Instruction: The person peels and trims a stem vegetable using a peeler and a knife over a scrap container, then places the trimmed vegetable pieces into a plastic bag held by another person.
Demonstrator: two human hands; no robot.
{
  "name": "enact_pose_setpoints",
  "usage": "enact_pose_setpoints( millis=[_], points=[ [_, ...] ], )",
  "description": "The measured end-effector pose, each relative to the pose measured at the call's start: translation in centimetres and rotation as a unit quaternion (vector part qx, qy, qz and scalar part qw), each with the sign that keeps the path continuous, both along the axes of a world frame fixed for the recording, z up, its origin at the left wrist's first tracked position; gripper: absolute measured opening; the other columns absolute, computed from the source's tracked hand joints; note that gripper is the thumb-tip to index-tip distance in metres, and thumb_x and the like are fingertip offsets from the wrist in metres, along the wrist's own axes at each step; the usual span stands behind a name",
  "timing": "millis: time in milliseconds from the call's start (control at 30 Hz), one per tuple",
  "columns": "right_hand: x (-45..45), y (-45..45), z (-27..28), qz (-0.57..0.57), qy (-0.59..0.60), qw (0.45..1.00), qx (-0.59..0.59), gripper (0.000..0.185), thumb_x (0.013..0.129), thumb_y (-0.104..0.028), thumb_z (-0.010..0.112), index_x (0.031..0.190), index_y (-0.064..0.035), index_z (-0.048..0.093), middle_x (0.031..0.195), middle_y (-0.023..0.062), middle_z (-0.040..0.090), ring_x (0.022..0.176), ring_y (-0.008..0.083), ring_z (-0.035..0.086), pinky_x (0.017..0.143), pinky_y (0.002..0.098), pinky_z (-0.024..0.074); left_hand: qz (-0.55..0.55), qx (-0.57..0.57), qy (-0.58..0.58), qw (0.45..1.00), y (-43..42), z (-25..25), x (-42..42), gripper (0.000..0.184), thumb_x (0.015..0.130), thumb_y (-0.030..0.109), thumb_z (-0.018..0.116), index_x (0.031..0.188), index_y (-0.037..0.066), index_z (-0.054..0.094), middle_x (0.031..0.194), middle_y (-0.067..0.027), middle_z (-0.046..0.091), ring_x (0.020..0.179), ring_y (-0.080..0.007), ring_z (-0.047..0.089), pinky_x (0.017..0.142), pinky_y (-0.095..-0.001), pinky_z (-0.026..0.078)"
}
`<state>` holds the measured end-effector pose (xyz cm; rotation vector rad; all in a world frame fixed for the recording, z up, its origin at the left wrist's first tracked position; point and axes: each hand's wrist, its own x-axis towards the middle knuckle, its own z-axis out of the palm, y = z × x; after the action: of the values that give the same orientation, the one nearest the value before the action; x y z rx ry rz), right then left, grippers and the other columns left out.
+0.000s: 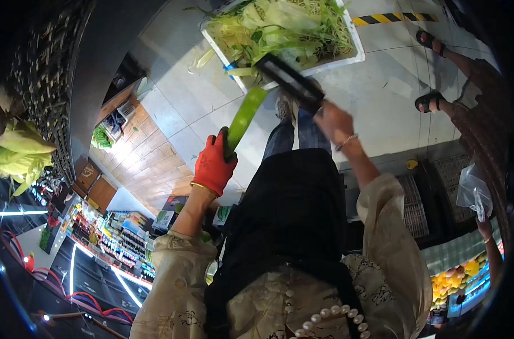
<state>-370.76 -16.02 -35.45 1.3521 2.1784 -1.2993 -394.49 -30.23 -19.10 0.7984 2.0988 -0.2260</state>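
Observation:
My left hand [214,165], in a red glove with dark fingertips, is closed around the lower end of a long, light green vegetable stalk [246,118]. The stalk tilts up and to the right. Bare, with a bracelet at the wrist, my right hand [333,121] grips a dark, broad-bladed knife [288,82], somewhat blurred. Its blade points up and left, apart from the stalk in this view. Beyond both hands, a white foam box [355,53] on the floor is heaped with leafy green vegetable trimmings [285,31].
Another person's sandalled feet [430,101] stand at the right, near a hanging clear plastic bag [475,189]. Corn in husks [22,147] lies at the far left. Yellow-black tape [392,18] marks the tiled floor. Stocked shelves [124,240] are at lower left.

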Motion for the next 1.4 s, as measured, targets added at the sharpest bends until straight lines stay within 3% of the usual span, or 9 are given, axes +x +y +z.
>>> enact_pose_setpoints(
  millis=[100, 200, 400, 567, 700, 867, 1033, 1133, 1400],
  points=[
    [-1.8, -2.6, 4.7, 0.044, 0.161, 0.985, 0.046, 0.017, 0.079, -0.019, 0.062, 0.088, -0.0071, 0.053, 0.082, 0.0145, 0.059, 0.078, 0.0335, 0.062, 0.067, 0.0425, 0.0503, 0.064, 0.117, -0.037, 0.990, -1.1, -1.9, -0.3, 0.048, 0.076, 0.016, 0.066, 0.121, 0.006, 0.052, 0.077, -0.0085, 0.058, 0.054, -0.0173, 0.057, 0.052, -0.0322, 0.048],
    [-3.6, -3.7, 7.0, 0.098, 0.180, 0.978, 0.046, 0.015, 0.077, -0.015, 0.063, 0.085, -0.0076, 0.053, 0.082, 0.0129, 0.060, 0.071, 0.0312, 0.063, 0.060, 0.0392, 0.0516, 0.226, -0.001, -0.127, 0.966, -0.3, -1.3, -0.3, 0.043, 0.074, 0.015, 0.071, 0.113, 0.003, 0.055, 0.067, -0.0027, 0.056, 0.052, -0.0092, 0.052, 0.047, -0.0261, 0.045],
    [-2.3, -0.9, -2.1, 0.096, -0.006, 0.990, 0.099, 0.015, 0.085, -0.016, 0.049, 0.090, -0.0052, 0.057, 0.079, 0.0133, 0.064, 0.068, 0.0332, 0.065, 0.057, 0.0412, 0.0525, 0.314, -0.018, -0.205, 0.927, -0.4, 0.5, -0.4, 0.049, 0.075, 0.014, 0.072, 0.119, 0.002, 0.053, 0.072, -0.0021, 0.057, 0.052, -0.0094, 0.054, 0.044, -0.0241, 0.044],
    [-0.3, 0.6, -1.7, 0.019, 0.047, 0.994, 0.099, 0.024, 0.079, -0.023, 0.064, 0.094, -0.0061, 0.056, 0.082, 0.0141, 0.064, 0.070, 0.0344, 0.064, 0.062, 0.0442, 0.0525, 0.415, -0.058, -0.294, 0.859, -1.1, 0.9, -1.2, 0.061, 0.080, 0.012, 0.070, 0.134, 0.008, 0.042, 0.073, -0.0045, 0.057, 0.051, -0.0122, 0.054, 0.045, -0.0256, 0.044],
    [-2.5, -3.4, 3.9, 0.003, 0.216, 0.976, 0.037, 0.016, 0.079, -0.020, 0.060, 0.087, -0.0079, 0.053, 0.080, 0.0126, 0.062, 0.073, 0.0328, 0.063, 0.062, 0.0434, 0.0504, 0.532, 0.012, -0.406, 0.743, -1.2, 1.6, -0.5, 0.027, 0.089, 0.017, 0.059, 0.109, 0.000, 0.053, 0.072, -0.0066, 0.057, 0.054, -0.0141, 0.056, 0.047, -0.0259, 0.045],
    [-4.3, -3.5, 5.1, 0.134, 0.184, 0.973, 0.028, 0.007, 0.080, -0.013, 0.054, 0.086, -0.0090, 0.054, 0.080, 0.0101, 0.062, 0.071, 0.0301, 0.064, 0.061, 0.0406, 0.0517, 0.543, 0.001, -0.438, 0.716, -1.1, 3.6, -0.2, 0.027, 0.092, 0.024, 0.053, 0.096, -0.003, 0.052, 0.070, -0.0104, 0.055, 0.052, -0.0167, 0.054, 0.046, -0.0266, 0.045],
    [-1.9, -0.3, -3.5, -0.037, 0.064, 0.996, 0.053, 0.018, 0.074, -0.018, 0.064, 0.088, -0.0079, 0.057, 0.077, 0.0135, 0.060, 0.070, 0.0336, 0.062, 0.062, 0.0422, 0.0514, 0.563, 0.009, -0.466, 0.682, -2.1, 4.7, -0.1, 0.029, 0.090, 0.028, 0.053, 0.090, -0.002, 0.051, 0.069, -0.0105, 0.053, 0.049, -0.0149, 0.050, 0.041, -0.0260, 0.041],
    [-2.9, -2.3, 2.0, -0.013, 0.201, 0.979, 0.018, 0.019, 0.074, -0.018, 0.065, 0.087, -0.0075, 0.056, 0.079, 0.0120, 0.060, 0.072, 0.0329, 0.062, 0.062, 0.0426, 0.0511, 0.577, -0.012, -0.494, 0.650, -2.1, 3.9, -0.2, 0.030, 0.091, 0.029, 0.052, 0.087, -0.001, 0.049, 0.067, -0.0102, 0.050, 0.045, -0.0145, 0.046, 0.039, -0.0260, 0.038],
    [-3.0, 0.0, -2.3, 0.050, 0.035, 0.998, 0.010, 0.017, 0.081, -0.018, 0.058, 0.092, -0.0048, 0.055, 0.079, 0.0145, 0.065, 0.075, 0.0325, 0.065, 0.062, 0.0425, 0.0520, 0.605, 0.036, -0.488, 0.628, -3.5, 4.1, 0.2, 0.044, 0.095, 0.040, 0.046, 0.125, 0.009, 0.038, 0.075, -0.0092, 0.049, 0.042, -0.0136, 0.041, 0.036, -0.0250, 0.036]
  ],
)
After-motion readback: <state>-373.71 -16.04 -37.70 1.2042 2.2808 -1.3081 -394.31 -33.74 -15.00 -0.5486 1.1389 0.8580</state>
